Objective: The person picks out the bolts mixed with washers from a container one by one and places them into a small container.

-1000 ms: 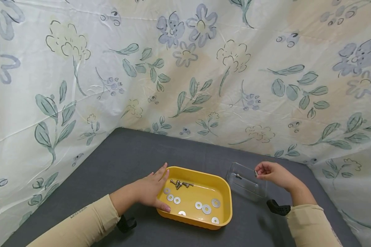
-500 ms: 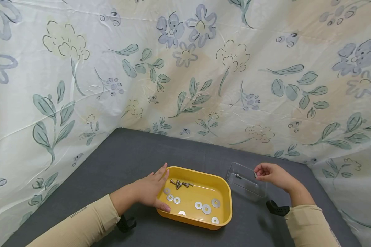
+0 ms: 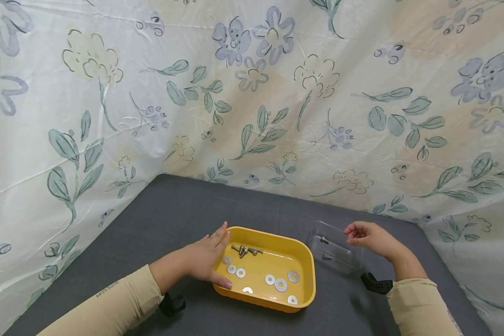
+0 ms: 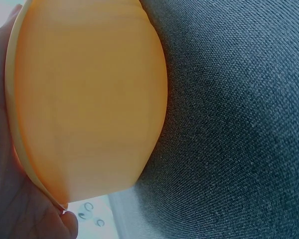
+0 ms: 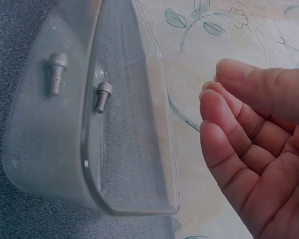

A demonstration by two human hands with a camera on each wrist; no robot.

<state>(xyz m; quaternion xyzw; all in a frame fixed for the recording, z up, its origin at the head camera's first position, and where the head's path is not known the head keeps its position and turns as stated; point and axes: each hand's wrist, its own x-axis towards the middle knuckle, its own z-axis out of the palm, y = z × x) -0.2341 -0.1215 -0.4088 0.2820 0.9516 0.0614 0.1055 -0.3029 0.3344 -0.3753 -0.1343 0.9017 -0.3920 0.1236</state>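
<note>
So from my feed, the yellow tray [image 3: 304,273] sits on the grey table [image 3: 176,210], and I'll place everything off that. My left hand [image 3: 206,261] rests flat against the tray's left wall, fingers straight, thumb along the near corner. Inside the tray there's a little pile of bolts [image 3: 244,251] near the far-left corner and washers [image 3: 280,283] scattered across the floor. Just right of the tray is a clear plastic tray [image 3: 340,261] with two bolts [image 5: 103,96] lying in it. My right hand [image 3: 367,237] hovers over its right edge, fingers loosely curled, holding nothing.
</note>
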